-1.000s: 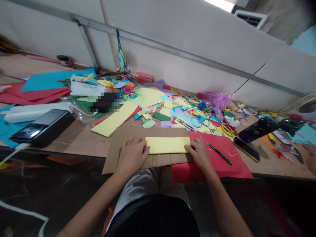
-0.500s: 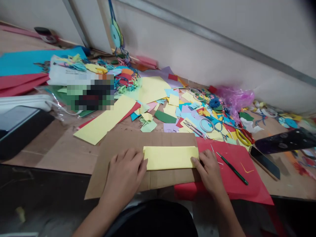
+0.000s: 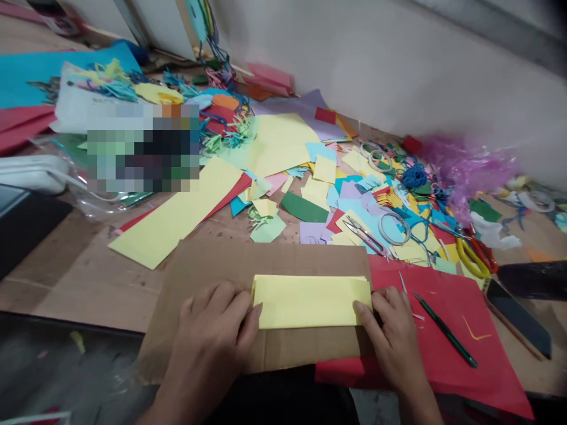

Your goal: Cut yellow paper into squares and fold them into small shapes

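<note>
Well, there it was: the folded yellow paper point(image 3: 310, 302) lay flat on the brown cardboard sheet point(image 3: 266, 260), light and thin, a soft thing likely to flex unless held at both short ends. The left hand point(image 3: 208, 333) had its fingers resting against one end, the right hand point(image 3: 390, 333) its fingertips pressed on the other, neither clenched. Just beside the cardboard sat a red paper sheet point(image 3: 469, 348) bearing a slim green-handled tool point(image 3: 445, 332).

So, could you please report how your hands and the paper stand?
Left hand, right hand pressing folded yellow paper on cardboard. Green tool lies on red paper nearby.
</note>
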`<state>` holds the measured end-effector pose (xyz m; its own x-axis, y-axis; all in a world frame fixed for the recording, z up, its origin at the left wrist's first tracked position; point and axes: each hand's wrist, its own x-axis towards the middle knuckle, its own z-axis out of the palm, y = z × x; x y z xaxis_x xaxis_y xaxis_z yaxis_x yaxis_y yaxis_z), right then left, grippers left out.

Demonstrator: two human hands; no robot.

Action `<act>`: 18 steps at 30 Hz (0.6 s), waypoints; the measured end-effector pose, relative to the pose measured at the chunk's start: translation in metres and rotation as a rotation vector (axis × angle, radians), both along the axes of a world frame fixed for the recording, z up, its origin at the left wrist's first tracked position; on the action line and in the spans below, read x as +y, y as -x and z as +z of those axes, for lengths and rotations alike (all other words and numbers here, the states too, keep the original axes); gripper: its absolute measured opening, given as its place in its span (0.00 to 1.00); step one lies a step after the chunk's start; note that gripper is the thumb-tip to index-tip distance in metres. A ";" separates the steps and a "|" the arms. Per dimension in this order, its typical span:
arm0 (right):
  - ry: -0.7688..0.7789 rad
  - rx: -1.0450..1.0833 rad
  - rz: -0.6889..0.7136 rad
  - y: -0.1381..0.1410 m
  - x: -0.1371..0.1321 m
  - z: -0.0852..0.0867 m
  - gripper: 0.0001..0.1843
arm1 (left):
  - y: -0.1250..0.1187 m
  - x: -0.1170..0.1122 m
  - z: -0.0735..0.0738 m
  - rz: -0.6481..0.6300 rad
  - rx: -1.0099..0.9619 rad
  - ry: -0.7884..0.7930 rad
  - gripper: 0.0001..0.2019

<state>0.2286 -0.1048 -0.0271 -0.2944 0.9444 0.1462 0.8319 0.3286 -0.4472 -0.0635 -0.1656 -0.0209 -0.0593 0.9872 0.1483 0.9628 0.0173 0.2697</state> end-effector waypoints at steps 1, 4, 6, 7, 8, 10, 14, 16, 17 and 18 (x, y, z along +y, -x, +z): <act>0.001 0.001 0.001 0.000 0.000 0.000 0.16 | -0.001 0.000 0.000 0.001 -0.008 -0.009 0.15; -0.004 0.004 0.006 0.000 0.000 0.001 0.16 | -0.002 0.001 0.001 0.019 -0.023 0.008 0.14; -0.009 0.005 0.013 0.000 0.000 0.001 0.16 | -0.002 0.002 0.002 0.033 -0.022 0.031 0.14; -0.011 0.005 0.015 0.000 0.000 0.001 0.16 | -0.002 0.002 0.002 0.038 -0.020 0.041 0.14; -0.013 0.003 0.016 0.000 0.000 0.001 0.16 | -0.002 0.002 0.002 0.044 -0.019 0.047 0.14; -0.013 0.000 0.013 0.000 0.000 0.001 0.16 | -0.002 0.002 0.004 0.049 -0.020 0.065 0.14; 0.004 -0.008 -0.001 0.002 0.000 0.003 0.16 | 0.000 0.002 0.005 0.030 -0.009 0.079 0.15; 0.012 -0.013 -0.011 0.003 0.000 0.005 0.17 | 0.000 0.001 0.004 0.022 0.005 0.070 0.15; 0.016 -0.016 -0.016 0.004 0.000 0.005 0.17 | 0.001 0.001 0.004 0.014 0.010 0.068 0.15; 0.020 -0.019 -0.021 0.005 0.000 0.006 0.17 | 0.002 0.001 0.004 0.006 0.017 0.068 0.15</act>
<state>0.2238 -0.1049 -0.0211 -0.2767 0.9532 0.1215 0.8471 0.3017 -0.4374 -0.0650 -0.1649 -0.0171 -0.0629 0.9947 0.0814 0.9670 0.0406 0.2513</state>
